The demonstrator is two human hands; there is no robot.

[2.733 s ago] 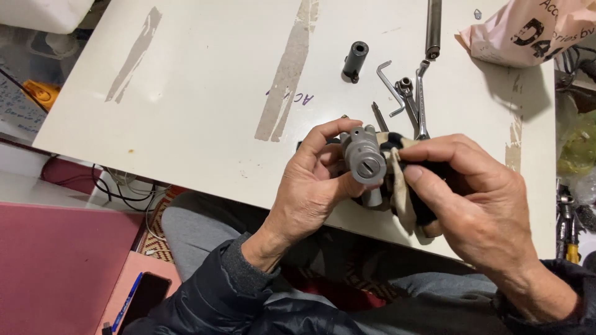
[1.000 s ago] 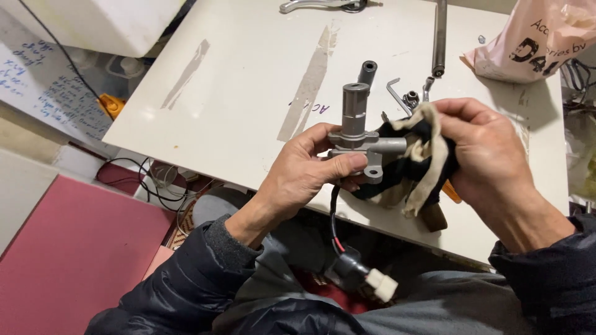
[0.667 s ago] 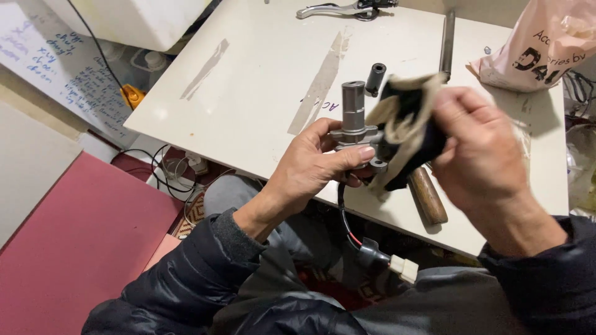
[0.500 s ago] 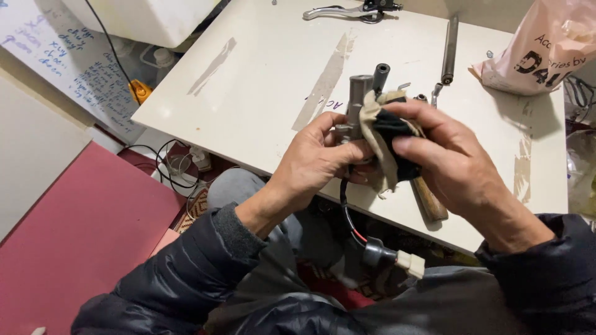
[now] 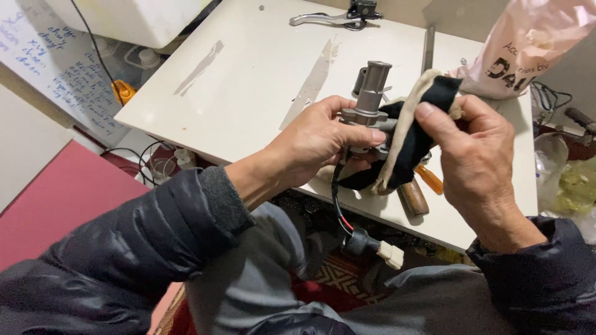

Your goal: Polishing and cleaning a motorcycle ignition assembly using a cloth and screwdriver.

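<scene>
In the head view, you are in the middle of wiping down a grey metal switch assembly, held in the air just above the near edge of the white surface. Your left hand is closed around the part's flanged base, thumb on top and fingers curled underneath, with the cylindrical barrel standing upright above your grip. A black cable with a red strand hangs from the part down to a plug with a white connector over your lap. Your right hand is pinched shut on a black-and-cream rag, pressing it against the right side of the part. Your wrist is bent inward and your forearm comes in from the lower right.

To my eye, the next move calls for a firm left-hand hold while the rag works round the barrel, with the dangling cable kept out of the folds.

On the surface behind lie a wooden-handled tool, a brake lever at the far edge, and a pink plastic bag.
</scene>
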